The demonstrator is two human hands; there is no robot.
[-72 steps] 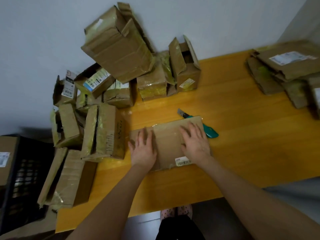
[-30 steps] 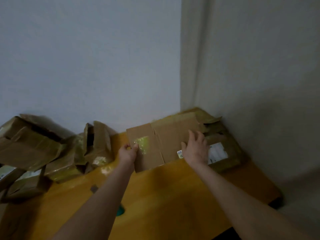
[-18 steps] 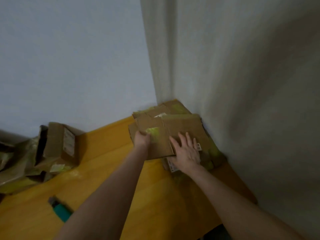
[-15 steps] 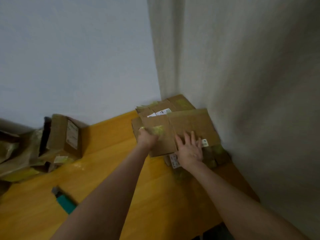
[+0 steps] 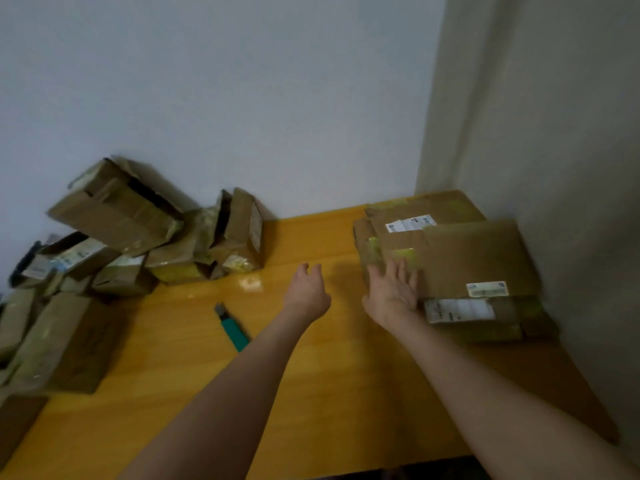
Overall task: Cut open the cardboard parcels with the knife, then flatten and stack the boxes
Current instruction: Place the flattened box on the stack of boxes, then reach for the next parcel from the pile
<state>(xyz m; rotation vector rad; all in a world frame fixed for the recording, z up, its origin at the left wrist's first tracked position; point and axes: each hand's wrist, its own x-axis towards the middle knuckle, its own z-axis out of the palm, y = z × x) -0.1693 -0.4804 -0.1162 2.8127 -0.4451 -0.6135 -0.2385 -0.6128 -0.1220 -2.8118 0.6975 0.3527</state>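
Observation:
A stack of flattened cardboard boxes (image 5: 474, 258) lies in the table's far right corner against the wall, with white labels showing. My right hand (image 5: 393, 289) is open, its straight fingers resting against the stack's left edge. My left hand (image 5: 306, 292) hovers over the bare table to the left of the stack, fingers loosely curled and holding nothing. The knife (image 5: 232, 327), with a teal handle, lies on the table left of my left forearm. A pile of cardboard parcels (image 5: 114, 244), some with open flaps, fills the far left of the table.
The yellow wooden table (image 5: 311, 375) meets walls at the back and on the right. More brown parcels (image 5: 55, 344) sit at the table's left edge. Bare tabletop stretches between the parcel pile and the flat stack.
The flattened box was carried from the table's middle onto the right-corner stack. My left hand has let go of it and drawn back left; my right hand slid to the stack's left edge.

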